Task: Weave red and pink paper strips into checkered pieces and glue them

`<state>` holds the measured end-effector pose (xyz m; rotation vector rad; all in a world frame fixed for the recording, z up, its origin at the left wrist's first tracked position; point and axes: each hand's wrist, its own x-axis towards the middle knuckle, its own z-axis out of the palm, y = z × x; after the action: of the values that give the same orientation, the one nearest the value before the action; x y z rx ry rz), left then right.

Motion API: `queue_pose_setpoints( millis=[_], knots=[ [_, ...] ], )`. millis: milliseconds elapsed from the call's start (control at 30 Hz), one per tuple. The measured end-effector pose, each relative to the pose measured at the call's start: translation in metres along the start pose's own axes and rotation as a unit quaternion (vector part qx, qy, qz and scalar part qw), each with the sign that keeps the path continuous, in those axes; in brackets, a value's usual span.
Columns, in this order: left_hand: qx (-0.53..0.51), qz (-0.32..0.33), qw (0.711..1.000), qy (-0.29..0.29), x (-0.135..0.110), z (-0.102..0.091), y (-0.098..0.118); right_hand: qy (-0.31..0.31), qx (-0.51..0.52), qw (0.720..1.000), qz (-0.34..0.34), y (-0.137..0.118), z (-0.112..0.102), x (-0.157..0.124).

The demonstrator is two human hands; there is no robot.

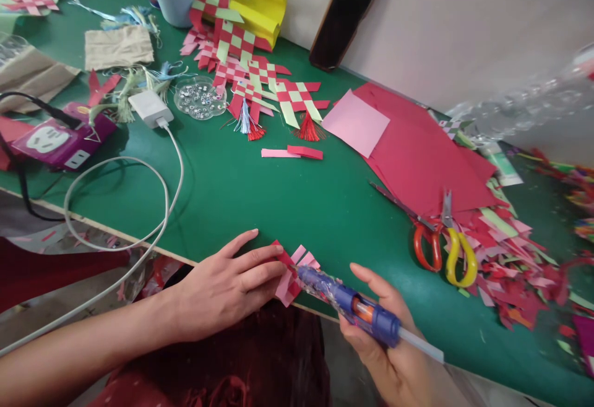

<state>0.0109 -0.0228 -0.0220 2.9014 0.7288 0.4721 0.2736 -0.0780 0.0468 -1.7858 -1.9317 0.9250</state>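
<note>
My left hand [232,283] lies flat at the near edge of the green table [241,190], fingers stretched out and pressing a small red and pink woven paper piece [292,271]. My right hand [390,333] is wrapped round a blue glue gun [348,299] with a clear glue stick poking out behind. The gun's nozzle touches the paper piece from the right.
Finished red and green woven pieces [260,76] lie at the back, beside a dish of googly eyes [199,98]. Red and pink paper sheets [417,153], scissors [445,243] and paper scraps [515,265] fill the right. A white charger [151,109] with cable and a phone [348,11] lie nearby.
</note>
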Motion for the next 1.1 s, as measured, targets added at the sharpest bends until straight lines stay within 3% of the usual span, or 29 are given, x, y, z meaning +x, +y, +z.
queue_pose_setpoints(
  millis=[300, 467, 1100],
  knots=[
    [0.000, 0.002, 1.000, -0.007, 0.000, -0.001, -0.001, 0.005, -0.045, 0.999, 0.007, 0.000, -0.003, 0.000],
    [0.000, 0.003, 1.000, -0.006, -0.001, -0.001, 0.000, -0.040, -0.039, 0.998, -0.019, 0.002, -0.006, 0.002],
    [-0.005, 0.000, 1.000, -0.012, 0.001, -0.002, 0.000, -0.062, -0.031, 0.997, -0.027, 0.008, -0.011, 0.003]
  ],
)
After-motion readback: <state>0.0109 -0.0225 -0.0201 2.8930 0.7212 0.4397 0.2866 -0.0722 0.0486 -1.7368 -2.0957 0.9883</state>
